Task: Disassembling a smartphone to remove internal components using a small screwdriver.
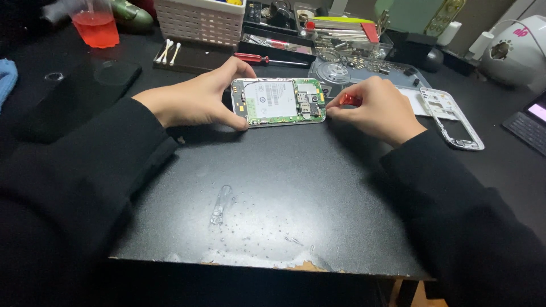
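An opened phone [278,102] lies flat on the black table [273,187], its white battery and green circuit board showing. My left hand [196,99] grips the phone's left end, thumb at the near corner and index finger along the far edge. My right hand [378,108] is at the phone's right end, closed around a small red-handled tool [349,100] whose tip meets the phone's right edge. Both arms wear black sleeves.
A white phone frame [455,122] lies right of my right hand. Behind the phone are a red screwdriver [267,58], a tray of tools [335,34], a white basket [199,20], cotton swabs [169,51] and a cup of red liquid [96,25]. The table's near edge is chipped.
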